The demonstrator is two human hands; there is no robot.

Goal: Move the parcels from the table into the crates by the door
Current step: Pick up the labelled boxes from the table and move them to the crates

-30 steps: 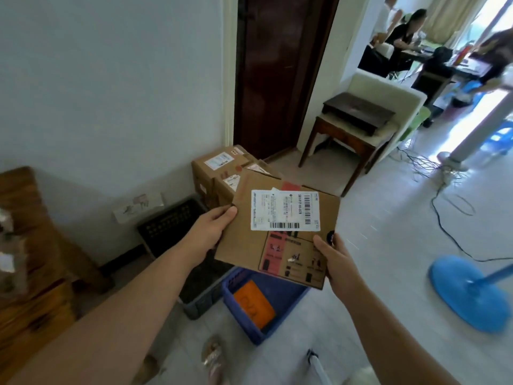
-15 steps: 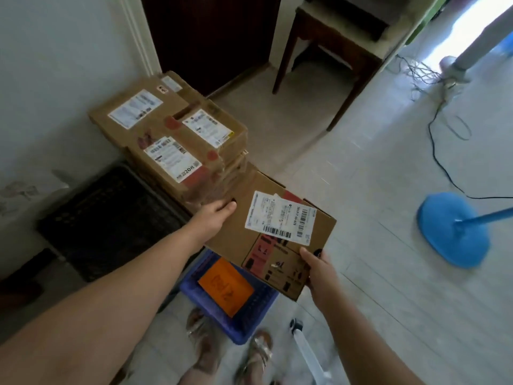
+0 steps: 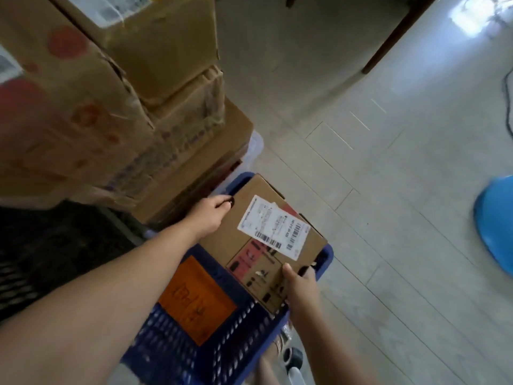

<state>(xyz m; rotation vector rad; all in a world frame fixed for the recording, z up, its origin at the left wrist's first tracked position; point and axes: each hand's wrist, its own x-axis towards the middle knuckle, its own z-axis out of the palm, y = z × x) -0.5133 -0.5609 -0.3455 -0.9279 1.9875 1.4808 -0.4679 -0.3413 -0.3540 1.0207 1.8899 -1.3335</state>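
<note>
Head view: holding a cardboard parcel (image 3: 266,240) at centre frame, low over the right side of the blue crate (image 3: 222,351). Gripped at its far-left edge by the left hand (image 3: 208,215), fingers curled round. Pinched at the near corner by the right hand (image 3: 301,287), thumb on top. Orange sheet (image 3: 197,298) inside; stacked cartons (image 3: 111,107) upper left.

Indoor parcel-sorting room: stacked cardboard boxes (image 3: 166,51), blue plastic crate (image 3: 222,343), pale tiled floor (image 3: 388,190).

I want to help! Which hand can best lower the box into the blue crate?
Probably left: the left hand holds the box over the open crate; the right hand sits above its rim.
</note>
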